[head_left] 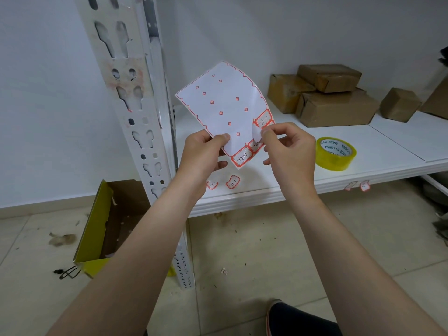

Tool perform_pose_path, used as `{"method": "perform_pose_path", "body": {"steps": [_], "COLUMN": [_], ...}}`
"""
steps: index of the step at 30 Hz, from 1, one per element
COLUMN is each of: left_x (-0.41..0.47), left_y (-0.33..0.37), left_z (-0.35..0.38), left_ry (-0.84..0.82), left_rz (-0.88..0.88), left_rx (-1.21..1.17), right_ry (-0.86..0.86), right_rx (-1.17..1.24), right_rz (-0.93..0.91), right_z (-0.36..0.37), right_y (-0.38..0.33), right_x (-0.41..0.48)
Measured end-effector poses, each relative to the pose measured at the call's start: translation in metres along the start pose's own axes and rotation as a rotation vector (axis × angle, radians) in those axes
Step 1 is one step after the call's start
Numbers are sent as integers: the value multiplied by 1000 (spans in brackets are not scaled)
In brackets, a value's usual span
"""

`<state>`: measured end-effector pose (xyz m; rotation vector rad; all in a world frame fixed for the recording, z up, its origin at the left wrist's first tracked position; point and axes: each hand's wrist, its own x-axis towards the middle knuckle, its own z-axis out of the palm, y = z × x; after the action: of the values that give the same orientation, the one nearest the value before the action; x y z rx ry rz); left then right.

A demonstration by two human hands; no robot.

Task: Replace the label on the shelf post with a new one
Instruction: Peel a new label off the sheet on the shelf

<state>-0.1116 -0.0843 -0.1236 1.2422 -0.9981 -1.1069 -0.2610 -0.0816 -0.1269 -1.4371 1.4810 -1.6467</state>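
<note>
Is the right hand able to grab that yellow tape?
Probably not yet: the tape roll sits unblocked just beside the right hand, but its fingers are pinching a label.

Single head-worn wide-angle view, looking forward and down from my own eye level. My left hand (pixel 202 156) and right hand (pixel 289 151) sit near, mid-frame; the shelf post (pixel 135 112) rises left; the far right edge is distorted, perhaps cropped.

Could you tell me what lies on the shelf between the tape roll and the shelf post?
In the head view, between the tape roll and the shelf post, both hands hold the label sheet above the shelf; two loose labels lie beneath.
</note>
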Motion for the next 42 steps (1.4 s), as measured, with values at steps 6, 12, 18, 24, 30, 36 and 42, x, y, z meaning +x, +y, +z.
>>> {"method": "perform_pose_path", "body": {"steps": [6, 12, 18, 24, 30, 36, 42], "left_x": [2, 2, 5, 8, 15, 26, 28], "left_y": [-3, -7, -19, -34, -42, -47, -34], "left_z": [-3, -3, 3, 20, 46, 56, 47], "left_ry": [38, 31, 17, -23, -88, -108, -97], "left_rz": [10, -6, -64, -117, -108, -131, -110], "left_rx": [61, 59, 73, 89, 181, 305, 118], "right_ry": [23, 51, 81, 70, 80, 27, -48], "right_rx": [27, 88, 101, 144, 174, 112, 0], "right_rz": [61, 155, 222, 309, 348, 377, 416], "right_z": [-4, -7, -12, -15, -17, -12, -3], "right_y": [-1, 2, 8, 20, 29, 39, 45], "right_x": [2, 4, 8, 11, 17, 23, 18]}}
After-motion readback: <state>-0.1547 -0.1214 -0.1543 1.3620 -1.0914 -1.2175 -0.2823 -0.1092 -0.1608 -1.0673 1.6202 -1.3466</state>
